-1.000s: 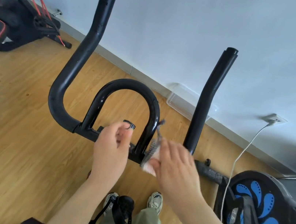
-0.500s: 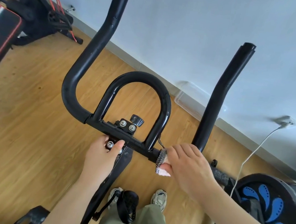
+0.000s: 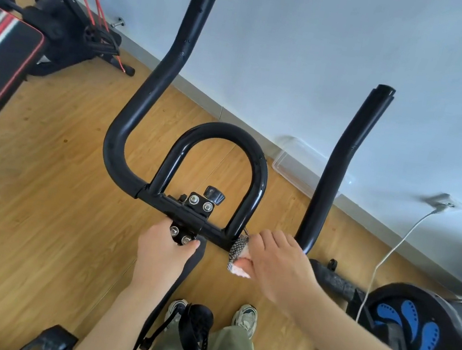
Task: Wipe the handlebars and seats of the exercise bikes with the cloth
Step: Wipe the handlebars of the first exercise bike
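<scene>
Quick update: compared with a second ago, the left hand point(image 3: 164, 251) has come down off the little knob point(image 3: 214, 194) inside the loop point(image 3: 224, 132). It's now gripping the bolted clamp point(image 3: 181, 235) just under the crossbar point(image 3: 159, 203), fingers curling round it. Looks to me like it's bracing the handlebars point(image 3: 151, 97) so they aren't wobbling.

The right hand point(image 3: 276, 262) has slid too. It was working the right leg of the loop, and now it's sitting on the crossbar just to the right of where that leg joins, near the foot of the right upright point(image 3: 342, 161). It's clenching the cloth point(image 3: 238, 250) against the bar, knuckles up, forearm coming in from the lower right. Only a bunched bit of checked cloth is poking out on the thumb side, touching the bar.

My read is that the loop is probably done and the wiping is heading outward along the bar toward that right upright. Both tall uprights are looking untouched right now, though I can't really judge clean versus dusty from here. No seat is showing, and the second bike point(image 3: 411, 321) on the right is waiting its turn.
</scene>
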